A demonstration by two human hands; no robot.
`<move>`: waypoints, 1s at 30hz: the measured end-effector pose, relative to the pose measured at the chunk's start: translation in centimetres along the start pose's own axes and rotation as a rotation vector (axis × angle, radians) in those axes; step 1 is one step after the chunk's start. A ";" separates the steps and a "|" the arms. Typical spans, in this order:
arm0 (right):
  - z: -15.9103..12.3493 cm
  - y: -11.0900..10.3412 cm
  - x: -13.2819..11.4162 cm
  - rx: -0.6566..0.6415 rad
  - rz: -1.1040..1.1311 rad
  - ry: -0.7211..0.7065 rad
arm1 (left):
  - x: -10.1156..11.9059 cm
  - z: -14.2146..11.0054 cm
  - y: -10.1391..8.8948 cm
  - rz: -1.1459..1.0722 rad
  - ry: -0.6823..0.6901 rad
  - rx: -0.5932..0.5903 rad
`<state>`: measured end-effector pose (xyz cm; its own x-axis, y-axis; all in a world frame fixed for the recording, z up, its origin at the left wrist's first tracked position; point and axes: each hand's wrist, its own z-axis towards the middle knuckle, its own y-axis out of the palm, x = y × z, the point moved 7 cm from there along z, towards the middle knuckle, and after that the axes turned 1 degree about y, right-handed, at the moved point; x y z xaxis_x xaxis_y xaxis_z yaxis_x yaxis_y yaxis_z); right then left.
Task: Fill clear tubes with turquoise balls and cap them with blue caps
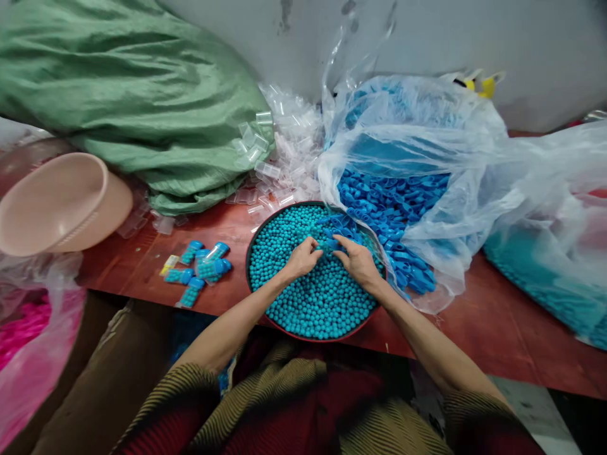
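A round dark-rimmed tray (247,265) full of turquoise beads (313,306) stands before me. Over it, my left hand (303,259) is closed, its thumb and fingers pinching something small that I cannot make out against the beads. My right hand (358,260) faces it closely, thumb and forefinger closing on a blue plastic cap (331,244). More blue caps (396,208) spill from a clear plastic bag (474,158) to the tray's right edge. On the left lie several bead-filled clear tubes (211,268) with blue ends.
Empty clear tubes (294,145) are heaped behind the tray, beside a large green sack (142,95). A pink basin (102,208) stands at left on the red table (137,265). Pink pieces (23,328) fill a bag lower left. Another bag of turquoise beads (535,278) lies at right.
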<state>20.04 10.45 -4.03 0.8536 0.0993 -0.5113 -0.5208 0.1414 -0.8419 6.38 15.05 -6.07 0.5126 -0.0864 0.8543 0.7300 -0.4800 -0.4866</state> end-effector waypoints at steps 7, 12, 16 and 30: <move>-0.3 -1.3 -1.8 -0.044 -0.268 -0.076 | -0.6 -0.9 0.0 -0.363 -0.135 -0.131; 0.3 -1.5 -2.2 0.002 0.040 -0.138 | 0.2 -1.6 -0.3 -0.490 -0.092 -0.138; 0.0 -1.3 -2.3 -0.113 0.122 -0.160 | 0.4 -2.0 -0.5 -0.612 -0.066 -0.121; -0.5 -0.8 -2.6 -0.005 0.671 0.216 | 1.3 -3.5 -0.1 -0.603 -0.066 -0.163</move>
<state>18.20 9.55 -2.11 0.3319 -0.0343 -0.9427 -0.9358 0.1137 -0.3336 5.41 11.95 -4.34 0.0624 0.2927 0.9542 0.8235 -0.5552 0.1164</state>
